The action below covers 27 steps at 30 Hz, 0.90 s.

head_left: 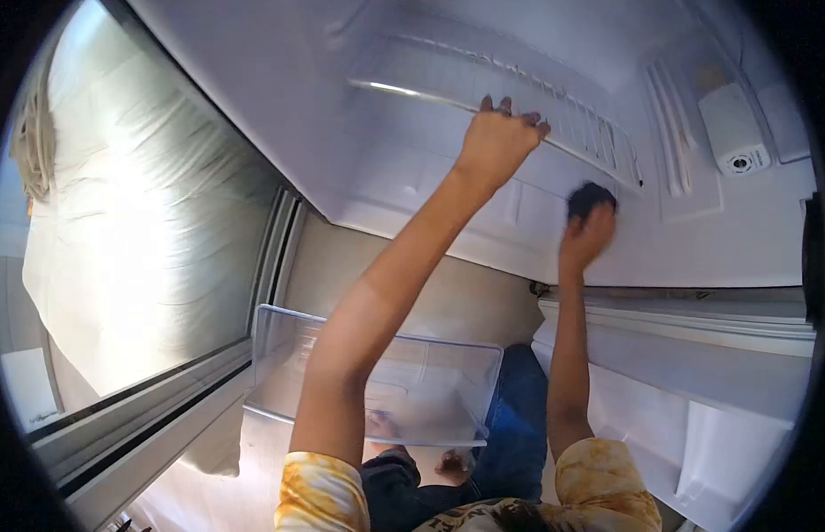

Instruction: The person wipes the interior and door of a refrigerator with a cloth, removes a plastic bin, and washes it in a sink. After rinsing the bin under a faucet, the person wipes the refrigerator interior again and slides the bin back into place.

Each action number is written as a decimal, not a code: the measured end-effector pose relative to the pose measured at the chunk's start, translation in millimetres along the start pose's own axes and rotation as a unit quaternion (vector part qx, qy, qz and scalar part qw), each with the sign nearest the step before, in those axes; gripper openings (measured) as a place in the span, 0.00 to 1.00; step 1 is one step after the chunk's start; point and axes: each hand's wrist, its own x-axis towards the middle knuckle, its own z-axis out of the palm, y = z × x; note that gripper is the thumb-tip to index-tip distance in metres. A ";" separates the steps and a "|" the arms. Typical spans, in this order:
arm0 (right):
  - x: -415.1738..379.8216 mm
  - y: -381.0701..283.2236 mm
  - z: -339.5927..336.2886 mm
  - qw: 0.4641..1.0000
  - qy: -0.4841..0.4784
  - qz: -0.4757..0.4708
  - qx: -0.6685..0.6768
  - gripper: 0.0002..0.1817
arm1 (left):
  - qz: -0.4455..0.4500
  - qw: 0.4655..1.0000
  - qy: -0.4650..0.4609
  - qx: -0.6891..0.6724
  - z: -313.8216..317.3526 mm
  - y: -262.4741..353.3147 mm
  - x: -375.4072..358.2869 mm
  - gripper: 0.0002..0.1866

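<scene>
My left hand point(501, 142) reaches into the open fridge, its fingers curled over the front rail of a wire shelf point(404, 90). The shelf sits tilted in my view across the white interior. Lower and to the right, my right hand point(592, 238) is closed on a dark cloth point(592, 197), held close to the inner side wall point(643, 239). This hand is slightly blurred, and the cloth's exact shape is hard to make out.
A clear plastic drawer point(430, 390) rests by my legs. The open fridge door point(643, 399) is at the lower right. A control box with a dial point(741, 164) is on the inner wall. To the left, a window frame point(164, 408) borders pale draped fabric point(155, 222).
</scene>
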 end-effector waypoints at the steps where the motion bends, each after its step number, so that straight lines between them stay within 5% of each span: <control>1: 6.2 -9.5 -16.6 0.997 -0.003 0.073 -0.026 0.26 | -0.002 1.000 -0.012 0.022 1.5 1.2 -5.4 0.16; 5: -1.9 -20.4 -26.0 0.963 0.020 0.238 0.129 0.21 | -0.006 0.998 -0.049 0.029 18.8 3.0 -25.2 0.18; 7: -22.1 -11.3 -26.8 0.893 -0.058 0.335 0.295 0.20 | -0.018 0.998 -0.061 0.017 30.7 3.1 -36.7 0.20; 12: 0.7 -66.2 -72.7 0.878 0.068 0.335 0.334 0.20 | -0.008 0.998 -0.056 -0.025 20.7 -9.4 -46.2 0.23; 15: 20.7 -63.4 -62.9 0.563 0.106 0.601 0.558 0.17 | -0.063 0.992 -0.086 0.071 -17.8 -38.1 -75.2 0.31; 16: -23.9 6.0 -7.3 0.401 0.027 0.559 0.725 0.14 | -0.099 0.991 -0.062 0.065 -20.2 -54.1 -86.6 0.34; 18: -7.6 -18.8 -1.8 0.247 0.071 0.546 0.797 0.16 | -0.173 0.983 -0.011 0.052 -13.6 -83.2 -109.9 0.39; 20: 20.7 -47.0 17.9 0.086 0.112 0.467 0.873 0.21 | -0.153 0.986 -0.046 0.053 -15.3 -93.6 -113.0 0.40; 23: 53.3 -89.4 65.8 0.033 0.011 0.320 0.947 0.22 | -0.150 0.986 -0.062 0.034 -9.4 -99.4 -112.6 0.39; 27: 53.9 -176.9 109.8 0.000 -0.064 0.337 0.939 0.22 | -0.179 0.981 -0.065 0.046 -4.7 -100.0 -108.1 0.38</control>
